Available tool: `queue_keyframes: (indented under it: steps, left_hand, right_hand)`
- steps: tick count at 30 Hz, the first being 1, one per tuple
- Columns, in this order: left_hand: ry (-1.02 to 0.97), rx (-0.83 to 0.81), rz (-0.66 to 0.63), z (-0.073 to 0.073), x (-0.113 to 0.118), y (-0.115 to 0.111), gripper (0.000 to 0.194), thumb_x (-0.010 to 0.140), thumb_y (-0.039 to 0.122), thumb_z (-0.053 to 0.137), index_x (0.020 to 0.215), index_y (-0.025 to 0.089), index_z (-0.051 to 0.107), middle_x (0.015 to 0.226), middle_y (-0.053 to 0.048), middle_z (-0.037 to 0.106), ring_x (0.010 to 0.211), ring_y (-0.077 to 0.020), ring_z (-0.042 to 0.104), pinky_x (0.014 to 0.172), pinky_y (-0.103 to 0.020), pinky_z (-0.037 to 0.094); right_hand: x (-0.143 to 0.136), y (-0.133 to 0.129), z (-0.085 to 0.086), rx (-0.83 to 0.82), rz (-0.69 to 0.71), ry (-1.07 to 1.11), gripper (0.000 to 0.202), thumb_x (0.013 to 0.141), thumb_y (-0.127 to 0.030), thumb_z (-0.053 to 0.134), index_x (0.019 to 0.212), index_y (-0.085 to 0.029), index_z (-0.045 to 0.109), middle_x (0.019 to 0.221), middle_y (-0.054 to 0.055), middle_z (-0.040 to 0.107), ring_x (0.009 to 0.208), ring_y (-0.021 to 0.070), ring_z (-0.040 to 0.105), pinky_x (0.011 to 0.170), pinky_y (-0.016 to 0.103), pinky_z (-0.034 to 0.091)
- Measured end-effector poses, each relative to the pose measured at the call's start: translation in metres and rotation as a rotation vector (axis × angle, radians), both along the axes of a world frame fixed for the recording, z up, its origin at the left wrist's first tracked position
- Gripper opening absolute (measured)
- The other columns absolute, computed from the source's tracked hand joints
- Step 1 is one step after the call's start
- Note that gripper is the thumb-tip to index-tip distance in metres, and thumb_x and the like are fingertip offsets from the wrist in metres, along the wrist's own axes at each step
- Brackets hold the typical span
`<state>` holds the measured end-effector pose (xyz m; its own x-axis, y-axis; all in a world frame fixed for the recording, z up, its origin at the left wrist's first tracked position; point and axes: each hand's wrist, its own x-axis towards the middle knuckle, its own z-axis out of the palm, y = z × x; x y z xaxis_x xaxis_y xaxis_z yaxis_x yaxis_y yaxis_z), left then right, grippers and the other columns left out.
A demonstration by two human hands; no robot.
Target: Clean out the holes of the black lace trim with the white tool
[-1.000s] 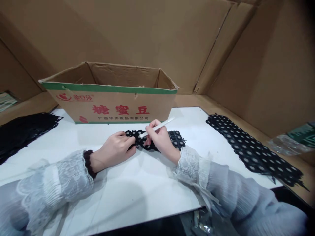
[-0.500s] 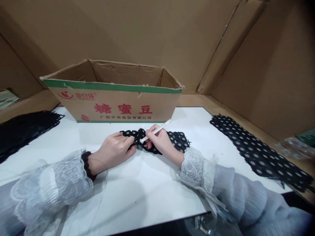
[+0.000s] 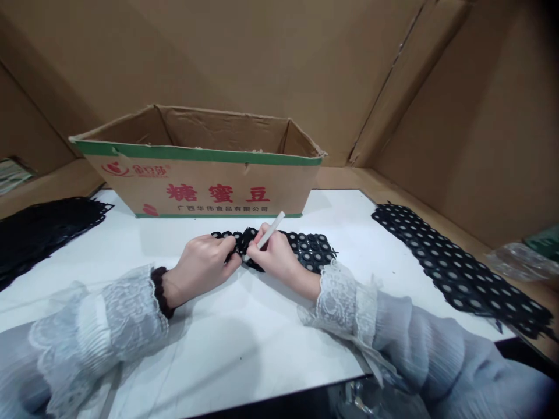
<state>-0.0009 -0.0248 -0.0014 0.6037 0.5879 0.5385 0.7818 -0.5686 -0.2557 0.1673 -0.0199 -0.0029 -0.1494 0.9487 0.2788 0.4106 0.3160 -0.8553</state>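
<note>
A black strip with rows of pale round spots [image 3: 315,251] lies on the white board [image 3: 244,343] in front of the box. My left hand [image 3: 201,266] pinches the strip's left part between thumb and fingers. In my right hand [image 3: 275,256] is a slim white stick [image 3: 271,228], held like a pen, its upper end pointing up and right. The stick's lower tip is at the strip, close to my left fingertips. Part of the strip is hidden under both hands.
An open cardboard box [image 3: 201,180] with a green rim stands behind the hands. A dark pile [image 3: 48,233] lies at left, spotted black strips [image 3: 458,273] at right. Clear plastic [image 3: 515,262] sits at the far right.
My right hand has shifted slightly left, and the white stick stands steeper, its top further left. My left hand has barely moved and stays on the strip.
</note>
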Motion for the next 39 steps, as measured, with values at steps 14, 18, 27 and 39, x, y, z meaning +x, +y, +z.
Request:
queue_keyframes:
  steps: [14, 18, 27, 39]
  left_hand:
    - [0.187, -0.235, 0.066, 0.022, -0.002, -0.010, 0.008, 0.076, 0.010, 0.044, 0.076, 0.017, 0.047, 0.074, -0.006, 0.059, 0.067, -0.0208, 0.057, 0.061, -0.032, 0.042]
    - [0.264, -0.204, 0.015, 0.021, 0.002, -0.017, 0.011, 0.079, 0.009, 0.041, 0.075, 0.016, 0.047, 0.073, -0.008, 0.058, 0.067, -0.0221, 0.056, 0.065, -0.035, 0.043]
    - [0.238, -0.035, -0.196, 0.019, 0.000, -0.014, 0.026, 0.088, 0.013, 0.033, 0.106, 0.016, 0.053, 0.098, -0.012, 0.061, 0.089, -0.0240, 0.057, 0.075, -0.037, 0.040]
    - [0.134, -0.080, -0.047, 0.009, 0.006, -0.017, 0.022, 0.082, 0.014, 0.040, 0.103, 0.011, 0.049, 0.081, -0.007, 0.061, 0.070, -0.0192, 0.058, 0.065, -0.032, 0.046]
  right_hand:
    - [0.015, 0.005, -0.007, -0.153, -0.050, 0.172, 0.012, 0.069, -0.023, 0.049, 0.065, -0.021, 0.037, 0.049, -0.005, 0.046, 0.038, 0.0093, 0.048, 0.034, 0.020, 0.039]
    - [0.015, 0.004, -0.004, -0.103, -0.034, 0.128, 0.013, 0.067, -0.018, 0.048, 0.063, -0.020, 0.036, 0.046, -0.006, 0.045, 0.039, 0.0090, 0.049, 0.038, 0.019, 0.038]
    - [0.015, 0.005, -0.003, -0.179, -0.017, 0.217, 0.013, 0.066, -0.020, 0.048, 0.063, -0.021, 0.035, 0.046, -0.008, 0.042, 0.036, 0.0095, 0.048, 0.032, 0.019, 0.038]
    - [0.014, 0.006, -0.003, -0.195, -0.030, 0.262, 0.014, 0.066, -0.021, 0.048, 0.063, -0.021, 0.034, 0.046, -0.008, 0.041, 0.035, 0.0092, 0.047, 0.030, 0.019, 0.039]
